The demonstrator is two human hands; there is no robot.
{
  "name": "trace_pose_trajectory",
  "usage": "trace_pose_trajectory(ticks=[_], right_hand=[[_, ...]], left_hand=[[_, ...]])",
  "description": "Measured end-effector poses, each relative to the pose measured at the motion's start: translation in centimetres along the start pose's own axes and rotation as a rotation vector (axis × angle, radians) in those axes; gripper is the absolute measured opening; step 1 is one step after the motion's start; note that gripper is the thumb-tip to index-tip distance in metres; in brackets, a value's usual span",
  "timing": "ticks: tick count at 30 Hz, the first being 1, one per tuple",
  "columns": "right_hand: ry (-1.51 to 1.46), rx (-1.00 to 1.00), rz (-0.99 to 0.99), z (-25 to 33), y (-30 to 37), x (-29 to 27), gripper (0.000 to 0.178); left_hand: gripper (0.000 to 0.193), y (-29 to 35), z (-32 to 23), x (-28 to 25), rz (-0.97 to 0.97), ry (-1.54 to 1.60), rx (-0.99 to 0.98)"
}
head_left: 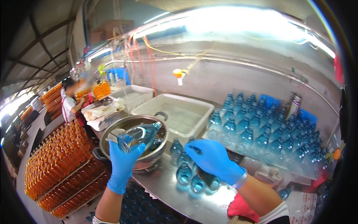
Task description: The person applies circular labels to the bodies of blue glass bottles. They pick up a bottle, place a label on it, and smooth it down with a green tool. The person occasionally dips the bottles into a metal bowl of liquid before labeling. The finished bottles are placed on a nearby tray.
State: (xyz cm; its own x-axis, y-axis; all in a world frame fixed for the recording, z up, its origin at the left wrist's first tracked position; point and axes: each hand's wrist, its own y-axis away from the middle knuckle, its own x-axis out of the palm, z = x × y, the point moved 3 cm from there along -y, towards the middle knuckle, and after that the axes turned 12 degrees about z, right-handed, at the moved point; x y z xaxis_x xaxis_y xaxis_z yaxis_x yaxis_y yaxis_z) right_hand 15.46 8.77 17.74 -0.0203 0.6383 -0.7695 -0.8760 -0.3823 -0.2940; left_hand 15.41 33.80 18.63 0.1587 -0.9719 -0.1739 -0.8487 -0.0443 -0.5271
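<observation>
Blue gloves cover both of my hands. My left hand (125, 160) is closed around a clear, light-blue plastic bottle (144, 133), which lies tilted over a round metal pot (151, 161). The pot has dark liquid and a pale object inside, partly hidden by my hand. To the right, my right hand (217, 158) is held above the steel table with its fingers curled together; whether it holds anything is hidden. Close by and partly under it stand several small blue bottles (184, 174).
Many blue bottles (244, 138) stand in rows on a raised tray at right. Behind the pot is a white plastic tub (201, 115). Crates of orange-filled bottles (61, 156) are stacked at left, near a co-worker (69, 104). A red cloth (242, 205) lies by my right forearm.
</observation>
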Motion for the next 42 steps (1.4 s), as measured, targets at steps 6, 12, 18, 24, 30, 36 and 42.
trace_pose_trajectory(ticks=[6,12,18,24,30,36,42], right_hand=[[-0.23,0.315,0.001,-2.4,18.5,-3.4,0.042],[-0.299,0.635,-0.219,-6.8,29.9,-2.9,0.074],[-0.448,0.708,-0.278,-10.5,36.3,-2.9,0.069],[-0.364,0.674,-0.342,-14.0,37.4,-2.3,0.049],[-0.247,0.826,-0.085,-10.5,44.0,-5.5,0.02],[0.368,0.924,-0.004,-12.6,55.5,-8.1,0.033],[0.51,0.92,0.394,-14.3,56.4,-8.4,0.054]], left_hand=[[0.067,8.5,-1.7,15.9,0.374,0.72,-0.212],[0.065,20.8,-2.6,30.1,0.621,1.118,-0.638],[0.082,24.0,-3.9,35.3,1.046,0.748,-0.206],[0.088,23.4,-1.7,38.5,1.111,0.443,-0.177],[0.071,24.2,-1.5,38.7,0.999,0.614,-0.358],[0.055,23.2,-2.4,39.0,1.027,0.149,0.146],[0.052,22.4,-1.8,38.9,1.106,0.514,-0.159]])
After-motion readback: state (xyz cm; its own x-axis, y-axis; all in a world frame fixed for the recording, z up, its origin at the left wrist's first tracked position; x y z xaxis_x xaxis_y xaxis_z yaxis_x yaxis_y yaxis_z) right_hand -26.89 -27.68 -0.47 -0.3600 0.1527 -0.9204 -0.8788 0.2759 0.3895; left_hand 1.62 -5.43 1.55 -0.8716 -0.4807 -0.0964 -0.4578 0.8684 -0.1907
